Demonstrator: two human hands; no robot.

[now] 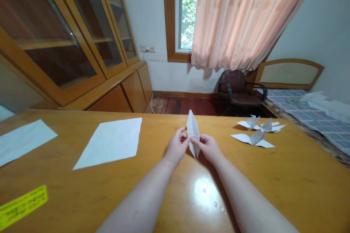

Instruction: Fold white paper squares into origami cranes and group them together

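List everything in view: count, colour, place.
folded paper: 1, white, between hands
loose sheets: 2, white, table left
paper birds: 3, white, table right
label: 1, yellow, lower left
table: 1, brown, foreground
cabinet: 1, brown, left
outlet: 1, white, on wall
cable: 1, white, below outlet
window: 1, brown-framed, in wall
curtain: 1, pink, at window
chair: 1, maroon, below curtain
bed: 1, blue cover, right
floor: 1, red, beyond table
wall: 1, white, behind
left hand: 1, bare, on folded paper
right hand: 1, bare, on folded paper

Bare forearms [146, 194], bare wrists [170, 161], bare-fingered grip [176, 146]
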